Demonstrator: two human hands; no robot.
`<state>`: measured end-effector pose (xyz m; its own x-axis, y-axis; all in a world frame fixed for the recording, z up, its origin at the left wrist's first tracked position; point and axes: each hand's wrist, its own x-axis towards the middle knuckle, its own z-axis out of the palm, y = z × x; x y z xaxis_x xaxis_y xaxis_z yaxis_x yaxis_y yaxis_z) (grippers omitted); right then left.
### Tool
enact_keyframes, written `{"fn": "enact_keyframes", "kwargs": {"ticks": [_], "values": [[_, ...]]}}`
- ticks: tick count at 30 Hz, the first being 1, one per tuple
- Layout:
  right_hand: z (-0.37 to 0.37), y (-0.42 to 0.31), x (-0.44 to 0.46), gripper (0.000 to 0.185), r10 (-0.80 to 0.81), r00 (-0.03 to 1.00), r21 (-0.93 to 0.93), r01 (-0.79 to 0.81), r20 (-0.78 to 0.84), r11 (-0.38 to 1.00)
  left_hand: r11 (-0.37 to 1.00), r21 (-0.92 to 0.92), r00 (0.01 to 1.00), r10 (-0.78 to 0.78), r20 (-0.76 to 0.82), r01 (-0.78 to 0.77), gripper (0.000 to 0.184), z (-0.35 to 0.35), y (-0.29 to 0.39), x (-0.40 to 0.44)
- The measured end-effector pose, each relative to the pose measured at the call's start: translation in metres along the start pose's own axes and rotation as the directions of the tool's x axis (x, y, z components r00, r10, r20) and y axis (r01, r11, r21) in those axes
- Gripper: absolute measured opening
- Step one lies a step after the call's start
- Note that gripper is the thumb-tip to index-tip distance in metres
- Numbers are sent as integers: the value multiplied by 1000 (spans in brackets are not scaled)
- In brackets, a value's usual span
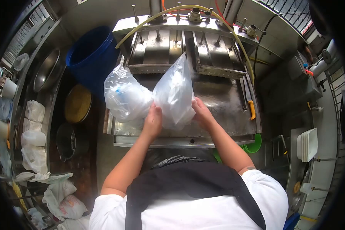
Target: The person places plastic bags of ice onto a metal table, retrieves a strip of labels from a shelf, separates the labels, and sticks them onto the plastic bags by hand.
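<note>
Over the table (214,120), the right bag (175,92) sits between the left hand (153,120) and the right hand (203,111), with the left bag (126,96) just beside it. Two frames (220,71) lie side by side at the table's back, and a hose (168,10) arches behind them. The knife (250,103) lies on the table's right end, the bucket (253,144) below its near right corner. Left of the table come the barrel (89,51), the pan (78,103) and, nearest, the pot (71,141); the bowl (46,71) lies farther left.
</note>
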<state>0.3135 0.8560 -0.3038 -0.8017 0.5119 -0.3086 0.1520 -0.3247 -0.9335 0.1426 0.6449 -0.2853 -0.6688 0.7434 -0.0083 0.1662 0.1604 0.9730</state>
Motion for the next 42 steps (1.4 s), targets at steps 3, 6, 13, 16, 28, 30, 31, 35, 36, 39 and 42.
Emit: {"fn": "enact_keyframes", "kwargs": {"ticks": [3,6,13,16,28,30,31,35,36,39,42], "values": [[-10,-1,-26,82,-17,1000,62,15,20,998,994,-65,995,-80,62,84,89,-8,15,-21],[-18,28,-22,86,-20,999,184,15,25,983,988,-59,989,-142,27,143,87,-1,-3,-20],[2,26,-33,69,19,991,340,-64,133,938,1000,-16,1000,22,5,-22,76,38,-52,-17],[4,32,-38,55,-14,991,421,-45,137,906,993,-39,993,-115,0,115,78,34,-51,-13],[8,-25,-21,90,-194,980,365,197,-44,910,736,-576,935,-272,230,356,98,30,22,27],[9,-24,-20,92,-211,977,280,214,-39,936,706,-608,932,-270,243,363,88,27,20,27],[10,-25,-20,93,-225,974,191,227,-34,955,672,-639,928,-270,258,374,79,26,20,27],[19,-76,-35,75,-218,975,287,220,-39,932,772,-522,932,-298,206,362,77,12,88,22],[18,-85,-37,61,-239,965,346,261,-107,901,828,-521,975,-133,176,206,76,9,101,21],[20,-107,-46,50,-542,836,-179,523,-86,834,869,-479,979,188,79,-128,77,2,158,12],[37,-153,-47,46,-315,938,474,344,-142,811,901,-235,931,347,-110,-364,77,-17,189,15]]}}
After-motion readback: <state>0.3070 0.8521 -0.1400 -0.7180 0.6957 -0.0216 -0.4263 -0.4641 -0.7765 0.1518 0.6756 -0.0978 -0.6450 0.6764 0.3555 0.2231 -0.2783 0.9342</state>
